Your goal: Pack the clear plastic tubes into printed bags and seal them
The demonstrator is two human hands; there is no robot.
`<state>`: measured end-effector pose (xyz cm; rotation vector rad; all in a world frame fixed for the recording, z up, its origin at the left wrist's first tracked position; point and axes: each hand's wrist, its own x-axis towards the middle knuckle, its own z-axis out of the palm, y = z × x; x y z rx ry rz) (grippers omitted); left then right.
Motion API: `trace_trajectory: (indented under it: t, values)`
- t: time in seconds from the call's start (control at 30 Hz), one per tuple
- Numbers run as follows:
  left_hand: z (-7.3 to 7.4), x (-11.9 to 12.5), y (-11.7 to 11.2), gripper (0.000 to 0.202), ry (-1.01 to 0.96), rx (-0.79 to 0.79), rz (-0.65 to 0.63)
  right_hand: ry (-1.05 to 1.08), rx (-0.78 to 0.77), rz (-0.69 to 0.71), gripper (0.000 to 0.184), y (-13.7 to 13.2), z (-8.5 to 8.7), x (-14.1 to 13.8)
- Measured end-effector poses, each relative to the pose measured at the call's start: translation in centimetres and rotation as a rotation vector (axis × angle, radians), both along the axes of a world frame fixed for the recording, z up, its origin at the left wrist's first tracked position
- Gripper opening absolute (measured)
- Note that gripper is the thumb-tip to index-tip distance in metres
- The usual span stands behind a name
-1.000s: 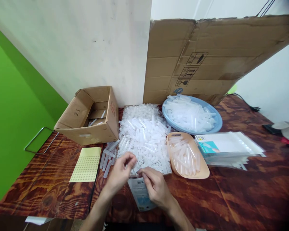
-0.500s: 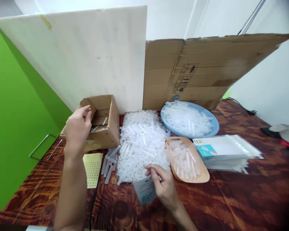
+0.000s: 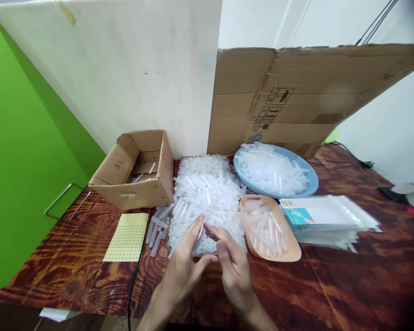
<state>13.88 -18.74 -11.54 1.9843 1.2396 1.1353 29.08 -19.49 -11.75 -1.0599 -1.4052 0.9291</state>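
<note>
My left hand (image 3: 183,259) and my right hand (image 3: 233,269) are close together over the front of the pile of clear plastic tubes (image 3: 207,193). Between them is a small printed plastic packet (image 3: 200,233), turned nearly edge-on, so most of it is hidden. The left fingers lie along one side of the packet, thumb pointing towards the right hand. Bent right fingers meet its other side, the thumb raised. To the right of my hands, an orange tray (image 3: 293,253) holds more clear tubes.
An open cardboard box (image 3: 141,195) stands at the left, behind a yellow sticker sheet (image 3: 127,236). Loose tubes (image 3: 156,236) lie beside the pile. A blue basin (image 3: 312,181) heaped with tubes stands at the back right, near stacked plastic bags (image 3: 326,214). Cardboard (image 3: 307,96) leans behind.
My left hand has come from over the cardboard box to meet my right hand at the front of the pile. The packet has turned from facing me to nearly edge-on.
</note>
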Motion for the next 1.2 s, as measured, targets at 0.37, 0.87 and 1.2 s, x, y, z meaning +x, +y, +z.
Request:
trace_trajectory:
  t: [0.37,0.87,1.2]
  values:
    - [-0.6,-0.6,0.7,0.033,-0.405,-0.282,0.127,0.12,-0.07,-0.106,0.015,2.1,-0.7,1.4]
    - [-3.5,-2.7,1.8,0.019,-0.212,0.222,0.086,0.097,-0.071,-0.077,0.013,1.8,-4.1,4.0]
    - [-6.1,-4.2,-0.9,0.011,-0.153,0.097,-0.018,0.581,-0.586,0.014,0.034,-0.8,-6.9,3.5]
